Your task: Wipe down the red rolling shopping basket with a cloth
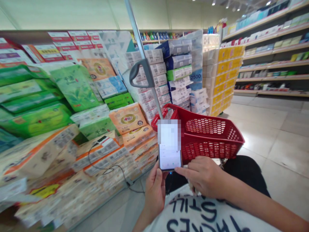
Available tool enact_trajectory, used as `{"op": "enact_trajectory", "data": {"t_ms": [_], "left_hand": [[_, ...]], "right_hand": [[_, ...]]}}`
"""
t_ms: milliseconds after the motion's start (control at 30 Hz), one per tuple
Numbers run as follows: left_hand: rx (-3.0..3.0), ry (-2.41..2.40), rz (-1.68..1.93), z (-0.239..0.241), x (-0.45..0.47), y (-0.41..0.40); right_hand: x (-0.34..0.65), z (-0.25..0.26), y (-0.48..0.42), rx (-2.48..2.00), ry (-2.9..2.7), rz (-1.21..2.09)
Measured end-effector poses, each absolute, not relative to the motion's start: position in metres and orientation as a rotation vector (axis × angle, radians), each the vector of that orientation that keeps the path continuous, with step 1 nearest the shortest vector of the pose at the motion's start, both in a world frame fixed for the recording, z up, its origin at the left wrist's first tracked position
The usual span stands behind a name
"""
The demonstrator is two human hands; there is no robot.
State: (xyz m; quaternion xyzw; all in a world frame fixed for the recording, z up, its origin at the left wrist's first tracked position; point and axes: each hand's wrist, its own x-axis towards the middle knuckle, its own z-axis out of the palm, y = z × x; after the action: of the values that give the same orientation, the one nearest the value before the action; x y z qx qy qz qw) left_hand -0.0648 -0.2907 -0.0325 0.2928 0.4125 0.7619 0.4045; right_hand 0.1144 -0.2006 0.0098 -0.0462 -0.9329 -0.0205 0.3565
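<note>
My left hand grips a smartphone upright from its lower left, with the thumb along the edge. Its lit screen is pixelated over the top part. My right hand has its index finger stretched to the phone's lower right corner; its other fingers are bent and partly hidden. Something small and greyish shows under that palm, too unclear to name. A small blue light glows just below the phone. Behind the phone stands a red plastic shopping basket with a long metal pull rod and a grey handle.
Stacked tissue packs fill the left, beside orange packs and a yellow-and-white stack. A thin black cable trails over lower packs toward the floor. Goods shelves line the right above the tiled floor.
</note>
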Motion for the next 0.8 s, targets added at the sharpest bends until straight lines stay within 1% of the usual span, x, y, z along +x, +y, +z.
{"op": "enact_trajectory", "data": {"t_ms": [200, 367, 800], "left_hand": [[0.741, 1.019, 1.934, -0.0264, -0.0615, -0.2912], [0.749, 1.040, 1.928, -0.0220, -0.0595, -0.2905], [0.717, 1.031, 1.937, -0.0261, -0.0615, -0.2886]], "right_hand": [[0.1154, 0.0094, -0.1991, -0.180, -2.329, -0.137], [0.1168, 0.0105, -0.1995, -0.159, -2.334, -0.088], [0.1155, 0.0138, -0.1932, -0.221, -2.257, -0.171]]}}
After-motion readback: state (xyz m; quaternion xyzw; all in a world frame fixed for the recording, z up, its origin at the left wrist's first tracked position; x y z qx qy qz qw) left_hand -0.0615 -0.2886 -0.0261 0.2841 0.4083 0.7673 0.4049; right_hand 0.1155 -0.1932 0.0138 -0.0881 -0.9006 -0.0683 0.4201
